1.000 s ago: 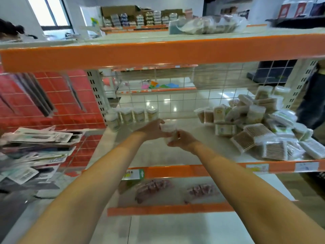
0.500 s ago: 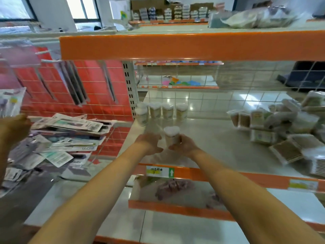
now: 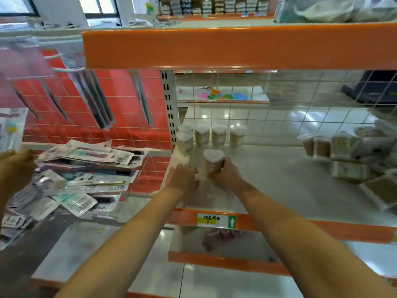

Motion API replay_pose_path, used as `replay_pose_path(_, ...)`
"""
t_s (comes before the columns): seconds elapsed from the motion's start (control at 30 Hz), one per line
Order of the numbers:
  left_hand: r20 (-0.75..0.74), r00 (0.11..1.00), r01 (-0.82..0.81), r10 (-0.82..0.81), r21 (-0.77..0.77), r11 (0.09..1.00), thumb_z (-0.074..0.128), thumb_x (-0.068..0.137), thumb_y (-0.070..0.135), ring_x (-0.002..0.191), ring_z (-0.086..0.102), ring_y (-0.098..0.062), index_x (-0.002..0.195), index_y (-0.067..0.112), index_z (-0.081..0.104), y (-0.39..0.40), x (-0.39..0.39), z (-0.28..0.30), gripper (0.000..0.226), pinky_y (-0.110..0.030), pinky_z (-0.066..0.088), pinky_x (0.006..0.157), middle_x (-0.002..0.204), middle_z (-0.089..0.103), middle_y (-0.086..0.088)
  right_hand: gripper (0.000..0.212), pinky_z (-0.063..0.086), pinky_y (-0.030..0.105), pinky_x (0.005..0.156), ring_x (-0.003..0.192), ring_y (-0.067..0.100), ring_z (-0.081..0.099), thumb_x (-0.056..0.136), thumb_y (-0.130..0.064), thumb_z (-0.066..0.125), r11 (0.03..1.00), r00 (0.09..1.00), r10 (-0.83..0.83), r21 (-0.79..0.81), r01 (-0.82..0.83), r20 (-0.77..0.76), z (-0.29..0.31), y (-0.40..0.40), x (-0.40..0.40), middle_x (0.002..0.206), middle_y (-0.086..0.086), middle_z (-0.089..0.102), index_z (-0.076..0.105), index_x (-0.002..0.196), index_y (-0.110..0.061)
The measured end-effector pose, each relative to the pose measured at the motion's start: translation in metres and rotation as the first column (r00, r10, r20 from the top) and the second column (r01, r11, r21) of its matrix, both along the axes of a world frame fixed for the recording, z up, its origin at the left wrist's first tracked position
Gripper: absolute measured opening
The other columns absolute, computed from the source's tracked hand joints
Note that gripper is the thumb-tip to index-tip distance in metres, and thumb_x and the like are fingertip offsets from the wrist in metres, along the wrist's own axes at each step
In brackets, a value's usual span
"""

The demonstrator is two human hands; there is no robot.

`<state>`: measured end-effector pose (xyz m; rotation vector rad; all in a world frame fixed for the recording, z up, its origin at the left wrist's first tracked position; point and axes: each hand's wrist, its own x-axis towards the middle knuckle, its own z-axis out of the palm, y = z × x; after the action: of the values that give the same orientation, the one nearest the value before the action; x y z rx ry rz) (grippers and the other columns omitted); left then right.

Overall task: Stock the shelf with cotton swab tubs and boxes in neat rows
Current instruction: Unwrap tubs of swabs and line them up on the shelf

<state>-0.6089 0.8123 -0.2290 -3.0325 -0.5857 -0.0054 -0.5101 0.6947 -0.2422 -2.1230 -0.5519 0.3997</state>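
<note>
Placing a heart-shaped tub in front of the back row

The right hand is grasping the heart-shaped tub of cotton swabs, standing it on the shelf just in front of the row of tubs at the back left corner. The left hand is resting beside it, fingers loosely curled, holding nothing. Next, I judge, the tub needs nudging into line beside the front-left tub, then letting go; the loose pile is waiting at right.
</note>
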Motion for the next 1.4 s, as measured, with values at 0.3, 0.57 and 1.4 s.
replay_pose_path(0.3, 0.08, 0.996, 0.04, -0.049, 0.107, 0.993, 0.036, 0.093, 0.025, 0.102, 0.056, -0.026, 0.107, 0.012, 0.058, 0.023, 0.001, -0.014, 0.029, -0.032, 0.044, 0.081, 0.111, 0.059, -0.008, 0.043, 0.051, 0.035, 0.087, 0.102, 0.021, 0.063, 0.069, -0.017, 0.075, 0.997, 0.998, -0.065, 0.038, 0.065, 0.014, -0.002, 0.042, 0.017, 0.107, 0.006, 0.067, 0.063, 0.11, -0.014)
replay_pose_path(0.57, 0.191, 0.981, 0.047, -0.045, -0.007, 0.999, 0.037, 0.095, 0.028, 0.099, 0.053, -0.024, 0.109, 0.017, 0.059, 0.039, 0.008, -0.018, 0.029, -0.031, 0.038, 0.076, 0.107, 0.058, -0.003, 0.047, 0.049, 0.033, 0.086, 0.104, 0.024, 0.061, 0.072, -0.024, 0.073, 0.995, 0.992, -0.093, -0.04, 0.096, 0.082, -0.003, 0.069, 0.038, 0.111, 0.008, 0.065, 0.06, 0.115, -0.009)
replay_pose_path(1.4, 0.169, 0.985, 0.071, -0.043, -0.16, 0.985, 0.047, 0.094, 0.038, 0.107, 0.054, -0.026, 0.124, 0.02, 0.055, 0.069, 0.022, -0.008, 0.036, -0.034, 0.041, 0.084, 0.119, 0.057, -0.005, 0.05, 0.04, 0.036, 0.097, 0.119, 0.031, 0.053, 0.085, -0.026, 0.065, 0.991, 0.995, -0.101, -0.082, 0.102, 0.017, 0.0, 0.093, 0.055, 0.128, 0.014, 0.057, 0.048, 0.128, -0.009)
